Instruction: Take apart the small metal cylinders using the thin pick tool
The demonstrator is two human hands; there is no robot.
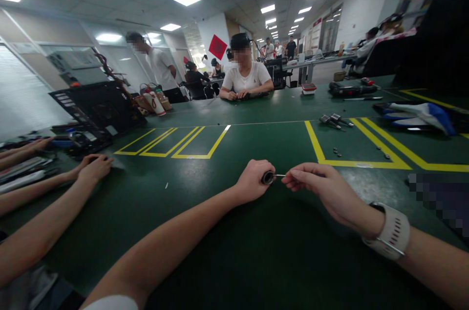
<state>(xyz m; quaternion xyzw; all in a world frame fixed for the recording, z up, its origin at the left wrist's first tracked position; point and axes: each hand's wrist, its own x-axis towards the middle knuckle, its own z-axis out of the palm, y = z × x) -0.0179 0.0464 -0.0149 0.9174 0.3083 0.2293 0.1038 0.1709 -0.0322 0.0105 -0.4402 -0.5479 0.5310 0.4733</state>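
My left hand (pixel 252 182) is closed around a dark round part (pixel 267 178) with a ring-shaped end that faces me. From the right, my right hand (pixel 315 181) pinches a thin metal rod (pixel 279 175), whose left end meets the side of the round part. Whether the rod's tip sits inside the part cannot be made out. Both hands are just above the green table (pixel 205 217). A pale watch strap circles my right wrist. Beyond my right hand, several small metal pieces (pixel 337 152) lie inside a yellow taped outline.
Metal tool bits (pixel 335 121), a dark power tool (pixel 351 89) and blue-white gloves (pixel 421 114) lie at the back right. A co-worker's hands (pixel 93 166) rest on the table at left, near a black open case (pixel 98 109). Another person sits opposite, hands on a dark object.
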